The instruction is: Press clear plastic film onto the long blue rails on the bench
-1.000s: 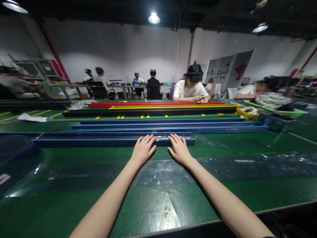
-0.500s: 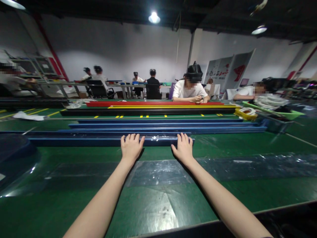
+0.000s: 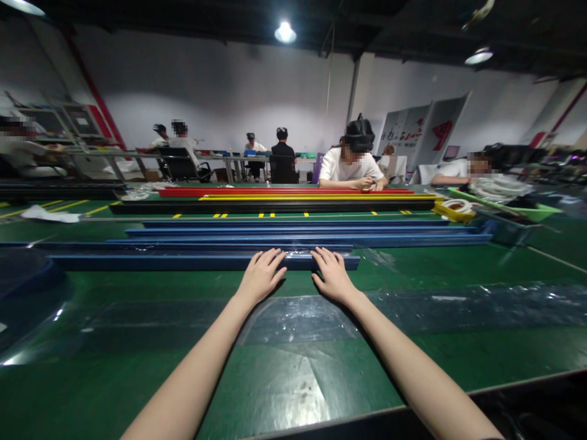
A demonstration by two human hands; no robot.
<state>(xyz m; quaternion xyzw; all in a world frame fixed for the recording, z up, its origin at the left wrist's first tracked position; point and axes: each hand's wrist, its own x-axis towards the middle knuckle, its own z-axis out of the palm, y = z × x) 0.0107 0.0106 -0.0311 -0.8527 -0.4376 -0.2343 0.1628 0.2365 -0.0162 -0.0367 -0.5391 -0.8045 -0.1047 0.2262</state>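
A long blue channel (image 3: pixel 160 263) with clear film in it lies across the green table (image 3: pixel 293 379). My left hand (image 3: pixel 263 274) rests over its near edge, fingers spread and palm down. To the right of it, my right hand (image 3: pixel 331 274) lies on the same channel near its right end, fingers also apart. Neither hand is closed round anything. Nearer to me, a strip of clear plastic film (image 3: pixel 298 318) runs across the table, partly under my forearms.
Behind are more blue profiles (image 3: pixel 389 239), a black profile (image 3: pixel 275 206), a yellow one (image 3: pixel 321 197) and a red one (image 3: pixel 275 191). A yellow tray (image 3: pixel 458 211) and green tray (image 3: pixel 541 212) stand right. A person (image 3: pixel 348 165) sits opposite; dark film (image 3: pixel 27 293) lies left.
My left hand has slid to the right along the blue channel, closer to my right hand. My right hand has shifted slightly to the left.
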